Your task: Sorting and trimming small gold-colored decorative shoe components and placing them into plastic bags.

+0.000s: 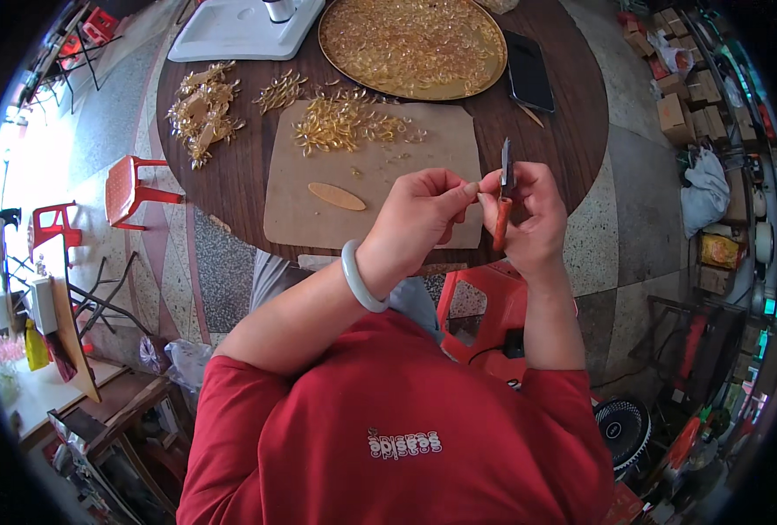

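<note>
Where the hands (pixel 416 217) meet beside an orange-handled tool (pixel 501 226), fingertips (pixel 471 190) obscure anything pinched.

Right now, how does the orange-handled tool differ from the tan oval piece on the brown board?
The orange-handled tool is held in the right hand; the tan oval piece lies flat on the brown board. The tool joins an orange handle to a greyish tip; the oval piece looks plain tan. Both are long and narrow.
</note>
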Motion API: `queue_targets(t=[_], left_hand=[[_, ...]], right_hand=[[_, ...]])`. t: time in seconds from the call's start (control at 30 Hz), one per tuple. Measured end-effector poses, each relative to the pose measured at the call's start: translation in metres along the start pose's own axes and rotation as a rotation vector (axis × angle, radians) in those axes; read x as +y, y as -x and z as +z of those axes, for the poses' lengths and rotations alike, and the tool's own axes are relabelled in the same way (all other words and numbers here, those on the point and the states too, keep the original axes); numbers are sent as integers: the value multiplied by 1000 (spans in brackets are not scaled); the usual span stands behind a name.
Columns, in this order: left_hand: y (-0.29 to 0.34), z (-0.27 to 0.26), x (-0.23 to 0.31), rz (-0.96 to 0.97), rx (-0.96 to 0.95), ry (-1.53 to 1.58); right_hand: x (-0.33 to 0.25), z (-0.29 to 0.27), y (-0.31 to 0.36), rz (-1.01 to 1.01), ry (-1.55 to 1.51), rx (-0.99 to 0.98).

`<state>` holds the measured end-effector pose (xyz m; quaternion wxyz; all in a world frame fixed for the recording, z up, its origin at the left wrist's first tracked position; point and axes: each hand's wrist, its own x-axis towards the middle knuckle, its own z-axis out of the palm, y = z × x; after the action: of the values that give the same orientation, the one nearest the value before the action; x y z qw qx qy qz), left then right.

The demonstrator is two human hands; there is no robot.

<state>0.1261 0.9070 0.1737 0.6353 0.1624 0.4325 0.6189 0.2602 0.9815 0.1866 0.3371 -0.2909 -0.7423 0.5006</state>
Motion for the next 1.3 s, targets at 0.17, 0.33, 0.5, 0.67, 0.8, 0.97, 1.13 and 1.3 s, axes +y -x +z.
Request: queue_targets(t=[0.17, 0.33, 0.5, 0.67, 0.8, 0.97, 1.13, 1.3], left_hand=[[-2, -4, 2, -9, 16, -26], [8, -12, 22, 19, 92, -160], [21, -21, 22, 43, 83, -151], [45, -14, 33, 69, 66, -169], [56, -3, 36, 108, 66, -150], [62, 4, 44, 100, 52, -191], [72, 8, 47, 77, 65, -232], [78, 14, 42, 43, 31, -114]], right_hand=[[4, 3, -3, -81, 145, 3], [7, 21, -11, -168, 154, 33], [4, 34, -4, -209, 155, 44], [-18, 36, 7, -104, 62, 7], [-21, 33, 6, -256, -1, 60], [-47, 28, 11, -54, -58, -36], [-56, 24, 14, -59, -113, -39], [-73, 18, 16, 44, -196, -121]])
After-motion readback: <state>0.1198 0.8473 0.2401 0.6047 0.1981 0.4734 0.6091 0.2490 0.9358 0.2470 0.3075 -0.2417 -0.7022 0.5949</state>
